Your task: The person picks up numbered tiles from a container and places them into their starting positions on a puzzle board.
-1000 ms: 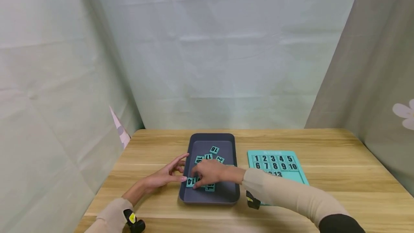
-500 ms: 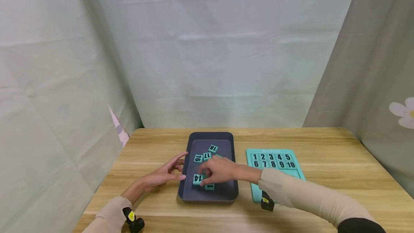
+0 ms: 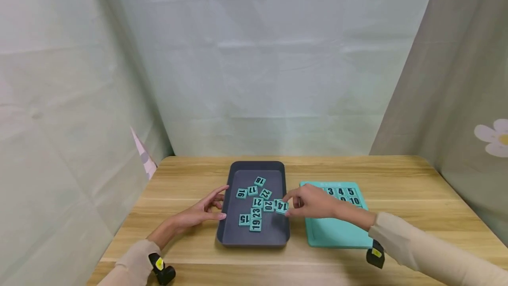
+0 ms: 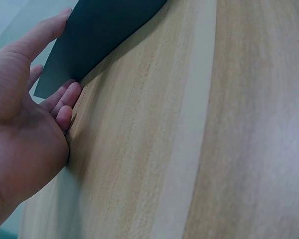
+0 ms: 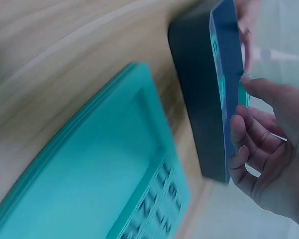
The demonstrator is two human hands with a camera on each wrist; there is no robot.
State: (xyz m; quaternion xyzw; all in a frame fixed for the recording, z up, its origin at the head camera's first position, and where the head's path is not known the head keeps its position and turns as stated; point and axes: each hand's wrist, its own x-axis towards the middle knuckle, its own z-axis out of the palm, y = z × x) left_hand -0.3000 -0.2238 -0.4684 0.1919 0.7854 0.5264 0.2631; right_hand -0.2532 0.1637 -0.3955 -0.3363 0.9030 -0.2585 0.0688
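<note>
My right hand (image 3: pixel 313 202) pinches a teal tile marked 14 (image 3: pixel 282 207) between thumb and fingertips, above the right side of the dark tray (image 3: pixel 234 233). In the right wrist view the tile (image 5: pixel 243 94) shows edge-on, higher than the tray wall (image 5: pixel 197 84). At the tray's left rim, my left hand (image 3: pixel 198 213) touches the side with spread thumb and index finger; its other fingers bend loosely in the left wrist view. Several number tiles lie in the tray, among them tile 15 (image 3: pixel 244 219), tile 19 (image 3: pixel 255 225) and tile 18 (image 3: pixel 259 181).
Right of the tray, a teal number board (image 3: pixel 337 233) lies on the wooden table (image 3: pixel 190 255), partly behind my right hand. Numbered tiles fill its far rows; its near part is a bare recess (image 5: pixel 99 174). Pale curtains (image 3: pixel 254 78) hang behind the table.
My right hand has lifted tile 14 from the tray's near left area and carried it right, to the tray's right side. Tiles 15, 19 and 23 are uncovered. My left hand stays put.
</note>
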